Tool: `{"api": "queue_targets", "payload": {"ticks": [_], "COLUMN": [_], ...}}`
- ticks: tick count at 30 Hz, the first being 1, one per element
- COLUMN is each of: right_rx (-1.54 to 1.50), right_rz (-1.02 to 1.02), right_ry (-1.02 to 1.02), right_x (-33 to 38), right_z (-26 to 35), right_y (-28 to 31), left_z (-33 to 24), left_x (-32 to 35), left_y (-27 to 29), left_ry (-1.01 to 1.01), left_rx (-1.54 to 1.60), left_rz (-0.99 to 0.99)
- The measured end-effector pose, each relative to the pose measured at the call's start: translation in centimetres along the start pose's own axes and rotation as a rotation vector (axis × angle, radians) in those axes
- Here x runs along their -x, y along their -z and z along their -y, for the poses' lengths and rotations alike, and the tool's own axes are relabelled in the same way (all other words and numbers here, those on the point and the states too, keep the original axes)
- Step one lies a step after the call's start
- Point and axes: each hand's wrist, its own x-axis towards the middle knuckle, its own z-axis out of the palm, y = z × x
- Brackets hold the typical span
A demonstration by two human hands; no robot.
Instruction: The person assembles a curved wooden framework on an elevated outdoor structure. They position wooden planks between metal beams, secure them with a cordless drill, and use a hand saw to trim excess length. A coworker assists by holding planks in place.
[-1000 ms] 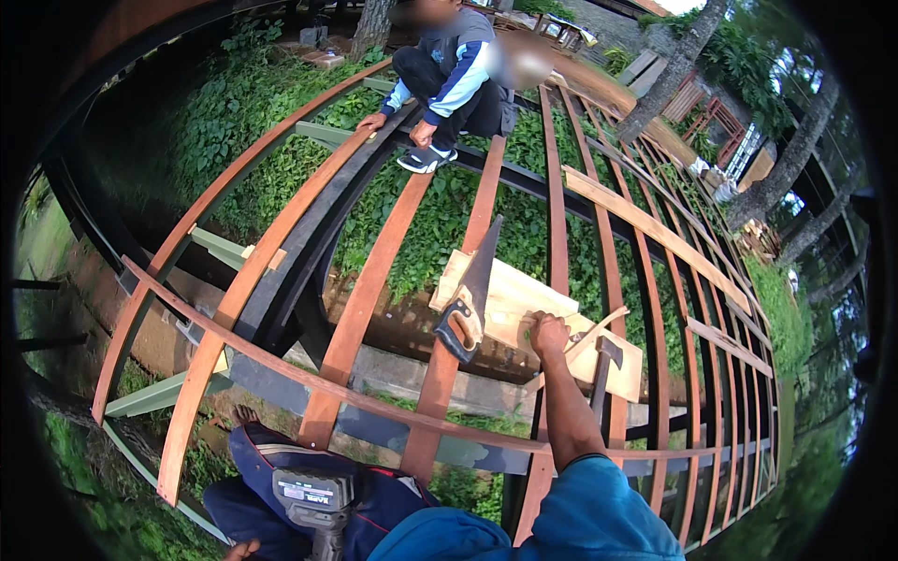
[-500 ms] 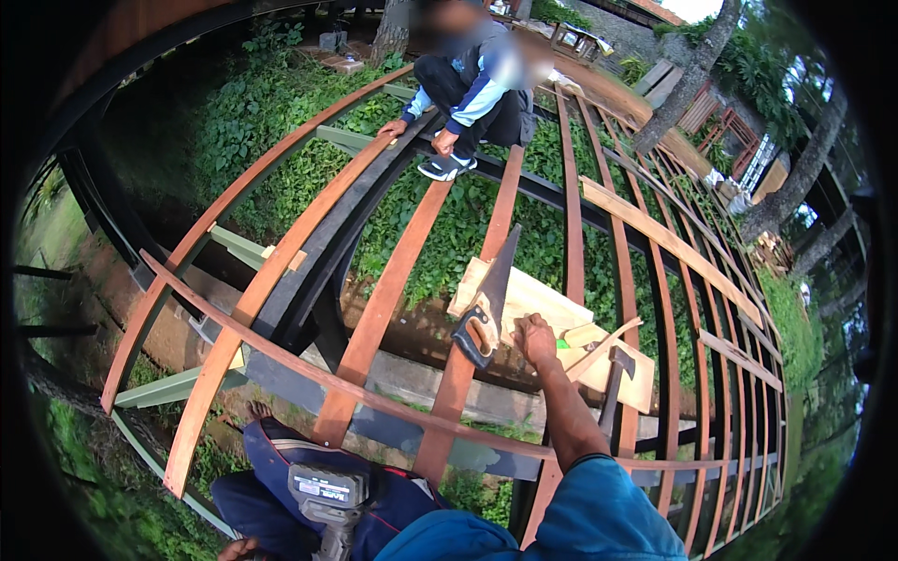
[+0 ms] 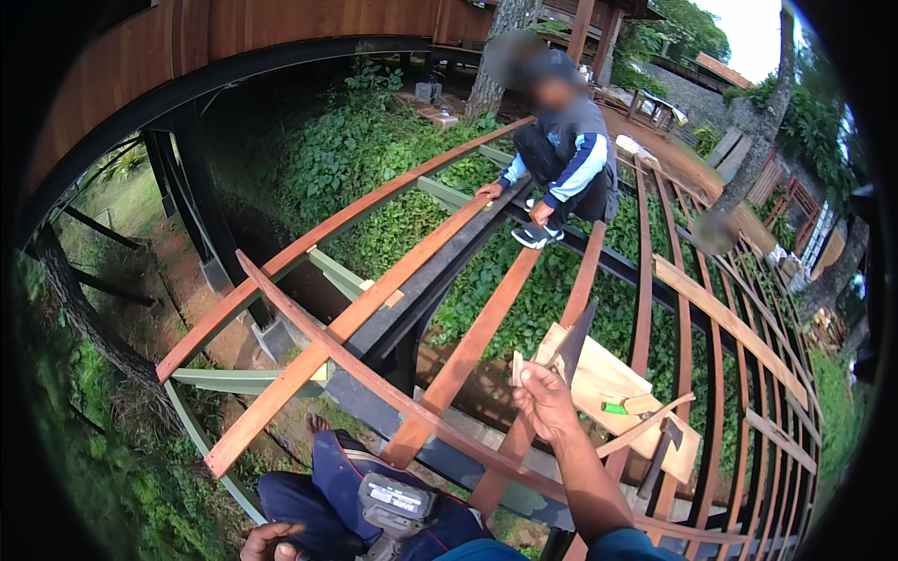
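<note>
My right hand (image 3: pixel 545 404) is raised over the beams, pinching a small wooden wedge (image 3: pixel 517 368) between thumb and fingers. Behind it a handsaw (image 3: pixel 577 338) lies on a pale board (image 3: pixel 599 372); the hand hides its handle. A hatchet (image 3: pixel 662 456), a thin wood strip (image 3: pixel 645 425) and a small green object (image 3: pixel 614 409) rest beside the saw. Low at the frame's edge, my left hand (image 3: pixel 271 542) is partly cut off, its thumb and fingers apart with nothing seen between them. Close to it a cordless power tool (image 3: pixel 398 505) sits on my lap, battery end up.
A co-worker (image 3: pixel 566 159) squats on the frame ahead, one hand on a reddish beam (image 3: pixel 421 252). Long parallel beams with open gaps run across black steel (image 3: pixel 412 327), above plants and soil. A curved wooden strip (image 3: pixel 393 393) crosses the beams before me.
My right hand has lifted from the pale board, now with a small wedge in its fingers. My view has swung left, so the scene sits farther right. More of my left hand shows.
</note>
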Motion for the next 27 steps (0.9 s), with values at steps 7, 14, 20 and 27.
{"api": "queue_targets", "payload": {"ticks": [7, 14, 20, 27], "right_rx": [0.572, 0.572, 0.633, 1.030], "right_rz": [0.621, 1.008, 0.991, 1.128], "right_ry": [0.141, 0.664, 0.653, 0.491], "right_x": [8.9, 14.0, 14.8, 15.3], "right_z": [-7.4, -12.5, -12.5, -10.5], "right_y": [-21.2, -28.2, -29.1, -23.4], "left_z": [-3.3, -2.6, -0.3, 12.1], "left_x": [-1.1, 1.7, 2.7, -4.0], "left_y": [-2.3, 0.2, 3.3, 20.8], "left_ry": [-0.048, -0.055, -0.010, -0.011], "left_rx": [0.023, 0.187, 0.198, 0.330], "left_rz": [-0.006, -0.362, -0.508, -0.711]}}
